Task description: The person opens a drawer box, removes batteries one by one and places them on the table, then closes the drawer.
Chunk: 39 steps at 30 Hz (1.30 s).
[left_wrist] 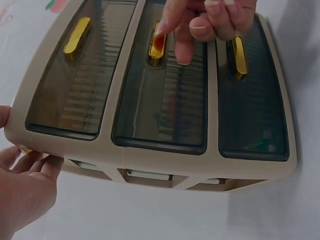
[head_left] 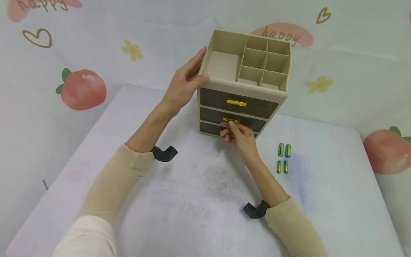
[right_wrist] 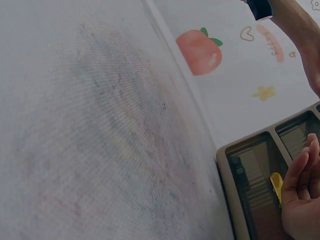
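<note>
A beige drawer organizer stands upright on the table, its three dark see-through drawers pushed in. My left hand grips its upper left edge, thumb at the front and fingers along the side. My right hand is at the middle drawer; the thumb tip touches the drawer's gold handle and the other fingers are loosely bent, not wrapped around it. Below it, the bottom drawer has its own gold handle. Something greenish shows dimly inside this drawer.
Several green and yellow batteries lie on the white table to the right of the organizer. Its top has one large compartment and several small ones. Behind hangs a white cloth printed with peaches. Each wrist wears a black device.
</note>
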Available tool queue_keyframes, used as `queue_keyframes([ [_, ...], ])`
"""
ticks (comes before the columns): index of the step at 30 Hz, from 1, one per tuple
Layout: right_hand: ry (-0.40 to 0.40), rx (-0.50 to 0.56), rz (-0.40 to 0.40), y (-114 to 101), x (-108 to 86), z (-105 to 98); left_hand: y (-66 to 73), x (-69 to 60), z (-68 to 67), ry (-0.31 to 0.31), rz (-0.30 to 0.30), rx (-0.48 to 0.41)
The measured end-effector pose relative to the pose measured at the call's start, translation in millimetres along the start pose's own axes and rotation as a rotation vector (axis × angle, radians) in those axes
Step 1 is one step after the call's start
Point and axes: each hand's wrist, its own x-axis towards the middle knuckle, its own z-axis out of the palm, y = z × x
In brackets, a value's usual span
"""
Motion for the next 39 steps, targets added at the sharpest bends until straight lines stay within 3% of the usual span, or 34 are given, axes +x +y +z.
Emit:
queue_keyframes([
  [8,0.0,-0.053,0.031,3.0,-5.4,-3.9,1.5,0.4,1.2,0.004,-0.002,0.029],
  [16,-0.013,-0.074,0.059,8.4,-12.1,-4.3,18.1,-8.7,8.0,-0.005,-0.012,0.016],
  [22,-0.015,-0.087,0.118,14.1,-15.9,-2.0,21.5,-11.2,9.5,-0.006,-0.013,0.029],
  [29,-0.008,-0.052,0.235,22.3,-17.9,-0.8,23.6,-12.2,11.0,-0.006,-0.014,0.037],
  [39,-0.007,0.031,0.312,27.7,-16.2,-4.6,23.2,-11.9,11.0,-0.006,-0.008,0.043],
])
